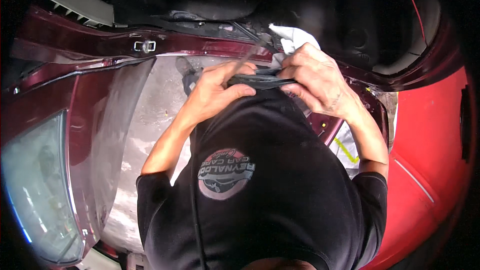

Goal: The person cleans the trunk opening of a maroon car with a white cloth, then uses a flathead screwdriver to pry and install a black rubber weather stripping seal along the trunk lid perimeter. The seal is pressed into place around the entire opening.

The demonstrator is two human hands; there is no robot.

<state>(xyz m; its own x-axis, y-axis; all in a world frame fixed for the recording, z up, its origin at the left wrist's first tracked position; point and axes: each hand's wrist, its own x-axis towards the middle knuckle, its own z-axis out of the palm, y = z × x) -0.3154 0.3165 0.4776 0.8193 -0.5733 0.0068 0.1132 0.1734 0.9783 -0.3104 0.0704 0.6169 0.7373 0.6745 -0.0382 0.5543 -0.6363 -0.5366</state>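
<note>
In front of my chest, both hands hold a black, rubbery strip point(262, 81) that looks folded or bundled. My left hand point(212, 90) is closed on its left end, thumb along the lower side. At the other end, my right hand point(317, 77) pinches the strip between thumb and fingers. A crumpled white sheet point(295, 36), paper or cloth, lies just beyond my right fingers; I cannot tell whether they touch it. Behind my hands runs the maroon door sill point(200, 46) of a car. A thin dark length rises blurred near my left fingers.
An open maroon car door point(85, 120) with a window stands on my left. A metal door striker point(145, 46) and a grey trim piece point(77, 1) are at the far left. To my right is a bright red panel point(425, 160). The dark car interior lies ahead, above a grey floor point(145, 120).
</note>
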